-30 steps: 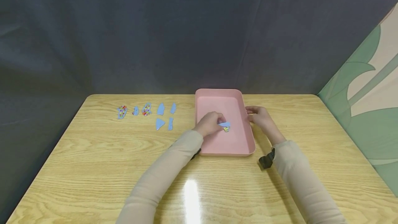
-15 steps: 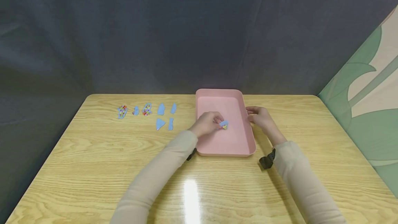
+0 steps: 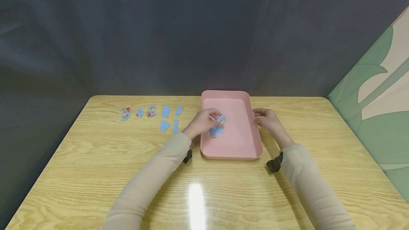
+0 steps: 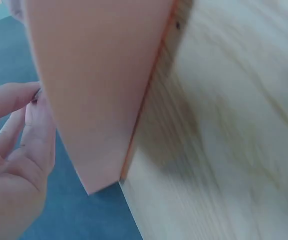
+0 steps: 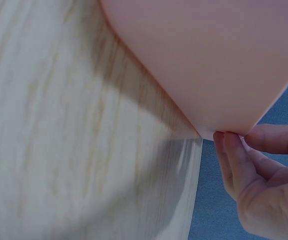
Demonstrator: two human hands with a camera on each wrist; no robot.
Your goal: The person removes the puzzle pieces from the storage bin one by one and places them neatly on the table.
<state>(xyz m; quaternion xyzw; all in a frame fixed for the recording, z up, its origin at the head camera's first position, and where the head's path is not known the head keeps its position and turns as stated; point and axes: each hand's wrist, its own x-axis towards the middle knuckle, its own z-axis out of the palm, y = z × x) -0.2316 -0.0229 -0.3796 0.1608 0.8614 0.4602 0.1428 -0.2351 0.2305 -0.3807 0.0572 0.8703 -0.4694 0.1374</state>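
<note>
Over the pink tray (image 3: 238, 148), my left hand (image 3: 202, 120) pinches a small flat blue piece (image 3: 222, 118) with yellow and reddish patches. Below that hand, other irregular flat blue pieces (image 3: 217, 131) lie on the tray floor, partly hidden by the fingers. My right hand (image 3: 269, 120) holds the tray's right side; in the right wrist view its fingers (image 5: 239, 157) touch the outer wall and the thumb reaches the rim. The left wrist view shows the left hand's fingertips together behind the tray wall (image 4: 93, 90), which hides the piece.
Left of the tray, several flat pieces lie spread on the wooden table (image 3: 96, 159): plain blue ones (image 3: 164, 126) and colourful patterned ones (image 3: 151, 111). A dark curtain (image 3: 179, 34) stands behind the table. A green leaf-patterned panel (image 3: 380, 116) is at the right.
My left hand has moved left and slightly away within the tray, still pinching its piece. Blue pieces on the tray floor have come into view beneath it. The right hand stays put.
</note>
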